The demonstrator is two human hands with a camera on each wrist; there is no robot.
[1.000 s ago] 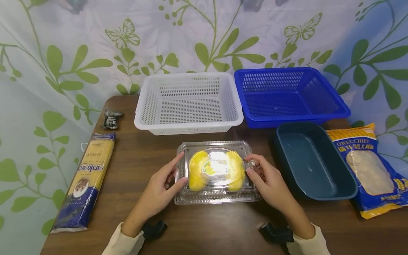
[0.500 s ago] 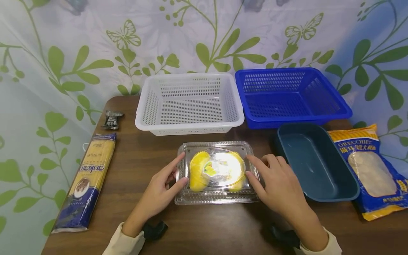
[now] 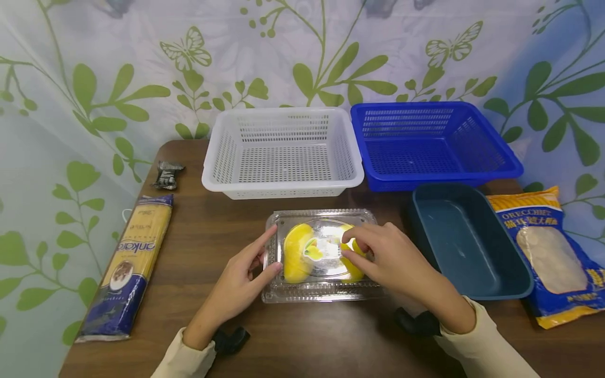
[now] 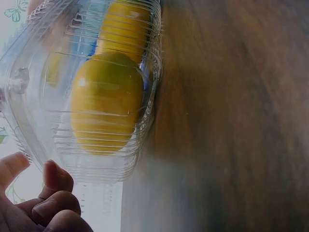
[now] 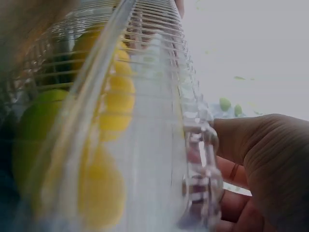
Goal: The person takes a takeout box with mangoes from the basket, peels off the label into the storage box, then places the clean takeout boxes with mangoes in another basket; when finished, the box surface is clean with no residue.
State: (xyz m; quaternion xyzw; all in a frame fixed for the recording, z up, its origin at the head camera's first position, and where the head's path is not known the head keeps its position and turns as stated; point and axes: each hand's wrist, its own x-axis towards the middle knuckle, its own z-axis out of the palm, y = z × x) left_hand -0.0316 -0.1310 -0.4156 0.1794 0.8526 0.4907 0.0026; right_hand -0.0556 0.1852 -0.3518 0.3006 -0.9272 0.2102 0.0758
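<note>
A clear lidded plastic container (image 3: 323, 289) stands on the table with yellow fruit (image 3: 296, 254) inside and a sticker on its lid; the left wrist view shows a yellow-green fruit (image 4: 107, 99) through its side. My left hand (image 3: 238, 281) touches the container's left edge, index finger and thumb spread apart, the other fingers bent beneath. Over the lid's right half reaches my right hand (image 3: 397, 262), its thumb and index tips a little apart near the label. Whether those tips touch the lid, I cannot tell. Part of the right-hand fruit is covered by that hand.
Behind the container stand a white basket (image 3: 283, 187) and a blue basket (image 3: 439, 176). A dark teal bin (image 3: 472, 241) and a blue-yellow pasta bag (image 3: 550, 257) are at the right. At the left lie a spaghetti pack (image 3: 127, 268) and a small dark wrapper (image 3: 167, 175).
My right hand has left the container's right edge and moved leftward over the lid. My left hand has stayed at the left edge, and the container has hardly moved.
</note>
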